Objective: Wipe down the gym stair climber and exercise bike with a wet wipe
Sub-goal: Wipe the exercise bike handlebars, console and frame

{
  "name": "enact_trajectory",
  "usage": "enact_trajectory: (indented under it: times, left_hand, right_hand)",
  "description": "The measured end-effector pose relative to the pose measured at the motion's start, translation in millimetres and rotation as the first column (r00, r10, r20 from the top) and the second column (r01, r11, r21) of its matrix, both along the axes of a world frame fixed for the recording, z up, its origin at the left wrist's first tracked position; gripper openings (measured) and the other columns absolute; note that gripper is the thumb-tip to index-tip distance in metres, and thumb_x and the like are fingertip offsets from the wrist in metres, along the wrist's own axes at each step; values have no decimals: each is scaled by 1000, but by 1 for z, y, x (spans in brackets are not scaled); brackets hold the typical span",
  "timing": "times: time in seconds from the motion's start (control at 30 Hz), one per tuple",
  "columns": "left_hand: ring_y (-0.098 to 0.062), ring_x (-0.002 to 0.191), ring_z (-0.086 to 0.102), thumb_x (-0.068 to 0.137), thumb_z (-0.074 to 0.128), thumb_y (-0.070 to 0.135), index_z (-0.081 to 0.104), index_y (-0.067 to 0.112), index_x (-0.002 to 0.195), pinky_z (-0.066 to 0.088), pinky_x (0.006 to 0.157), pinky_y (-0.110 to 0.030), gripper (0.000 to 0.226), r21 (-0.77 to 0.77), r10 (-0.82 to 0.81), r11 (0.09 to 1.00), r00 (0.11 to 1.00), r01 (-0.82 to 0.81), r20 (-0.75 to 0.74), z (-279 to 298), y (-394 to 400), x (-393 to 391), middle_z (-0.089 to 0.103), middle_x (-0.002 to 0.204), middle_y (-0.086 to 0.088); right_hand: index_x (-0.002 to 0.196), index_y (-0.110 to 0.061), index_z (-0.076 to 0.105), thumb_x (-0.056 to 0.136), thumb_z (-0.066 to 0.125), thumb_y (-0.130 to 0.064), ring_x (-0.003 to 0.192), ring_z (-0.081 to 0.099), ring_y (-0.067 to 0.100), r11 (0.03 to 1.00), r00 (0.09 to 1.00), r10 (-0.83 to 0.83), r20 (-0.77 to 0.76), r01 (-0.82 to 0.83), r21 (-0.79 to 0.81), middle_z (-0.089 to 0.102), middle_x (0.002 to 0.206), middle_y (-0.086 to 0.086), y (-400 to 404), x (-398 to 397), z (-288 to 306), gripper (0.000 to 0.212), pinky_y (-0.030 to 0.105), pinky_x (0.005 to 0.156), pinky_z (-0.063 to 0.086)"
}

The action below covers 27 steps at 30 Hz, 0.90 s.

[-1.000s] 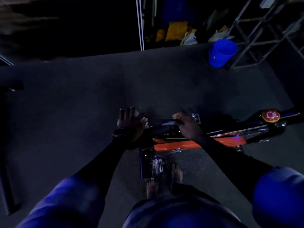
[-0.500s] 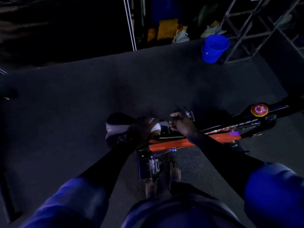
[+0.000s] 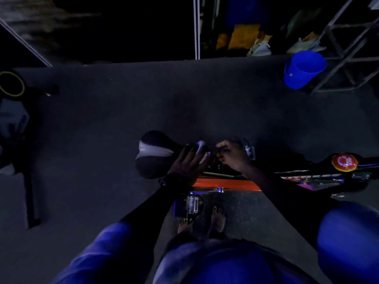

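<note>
A single head-worn camera looks steeply down from above, close over the exercise bike [image 3: 225, 182] and dark floor [image 3: 102, 150].

Your exercise bike [image 3: 225, 182] stretches across the middle right of the frame, dark with an orange frame bar, a round red knob toward the right edge and a pedal just below centre. Its black saddle [image 3: 152, 153], marked with a pale grey band, sits left of centre with its narrow end pointing right. The whitish wet wipe [image 3: 202, 149] lies on that narrow end, partly covered.
</note>
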<state>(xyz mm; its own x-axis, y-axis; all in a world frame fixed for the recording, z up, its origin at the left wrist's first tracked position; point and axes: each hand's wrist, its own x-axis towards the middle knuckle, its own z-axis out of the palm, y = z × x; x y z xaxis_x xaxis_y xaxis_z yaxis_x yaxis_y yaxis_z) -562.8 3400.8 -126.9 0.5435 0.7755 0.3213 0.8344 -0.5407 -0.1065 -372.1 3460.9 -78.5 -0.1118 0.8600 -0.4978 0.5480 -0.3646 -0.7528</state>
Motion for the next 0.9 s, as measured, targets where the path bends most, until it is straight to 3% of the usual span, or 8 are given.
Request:
enact_trajectory:
  times: [0.07, 0.2, 0.37, 0.53, 0.67, 0.77, 0.83, 0.9]
  left_hand:
    - [-43, 134, 42, 100, 35, 15, 49, 11, 141, 36, 106, -58, 43, -17, 84, 996, 996, -84, -32, 5, -11, -33, 37, 148, -27]
    - [-43, 137, 37, 97, 48, 18, 41, 8, 145, 36, 107, -56, 50, -50, 260, 964, 966, -260, -11, -1, -40, -77, 32, 151, -27]
    - [-39, 141, 33, 99, 48, 46, 44, 2, 142, 30, 114, -53, 62, -165, 555, 827, 828, -537, 85, -1, -58, -77, 36, 151, -24]
    - [-37, 146, 21, 98, 35, 56, 29, 4, 150, 20, 119, -48, 74, -360, 776, 626, 600, -692, 195, 5, -62, -67, 25, 157, -18]
    - [-35, 141, 26, 94, 25, 60, 20, 8, 151, 35, 109, -52, 78, -573, 903, 414, 240, -708, 357, 11, -60, -72, 26, 155, -17]
    - [-39, 137, 32, 98, 12, 56, 29, -4, 146, 30, 111, -52, 78, -535, 898, 439, 338, -722, 281, 19, -45, -70, 27, 154, -23]
    - [-38, 147, 13, 94, -2, 52, 21, -3, 149, 11, 117, -58, 81, -539, 895, 414, 436, -734, 93, 28, -33, -59, 10, 160, -21]
    - [-31, 149, -7, 87, -10, 49, 7, 4, 154, -6, 115, -61, 82, -527, 884, 374, 466, -763, -48, 32, -25, -48, -1, 162, -16]
  right_hand:
    - [84, -31, 58, 87, 54, 0, 69, 59, 18, 999, 999, 29, -15, -28, 15, 65, 84, 2, 0, -3, 1, 31, 35, 69, 49]
    - [97, -28, 62, 88, 57, -8, 88, 67, 27, 985, 986, 141, 92, -149, 89, 65, 91, 0, 4, -1, -8, 23, 44, 84, 53]
    - [99, -22, 66, 91, 55, -7, 99, 67, 29, 970, 971, 177, 162, -200, 137, 71, 102, 7, 4, -6, -3, 21, 41, 89, 52]
    - [105, -12, 69, 86, 55, -1, 105, 64, 32, 825, 873, 307, 378, -443, 351, 70, 112, 10, 3, -21, 3, 26, 38, 91, 48]
    - [101, -13, 64, 83, 52, -20, 98, 59, 33, 633, 790, 456, 409, -611, 475, 64, 102, 9, -5, -55, -1, 23, 37, 85, 46]
    - [109, -13, 61, 84, 57, -21, 104, 56, 34, 537, 696, 536, 477, -717, 443, 57, 116, 10, -9, -84, -1, 27, 45, 89, 49]
    - [118, -8, 60, 86, 60, -16, 115, 53, 38, 499, 650, 574, 498, -760, 417, 54, 131, 14, -9, -105, 1, 33, 47, 98, 44]
    - [131, -3, 55, 87, 58, -10, 126, 49, 40, 442, 600, 623, 502, -799, 407, 49, 142, 19, -10, -127, 5, 44, 46, 108, 38]
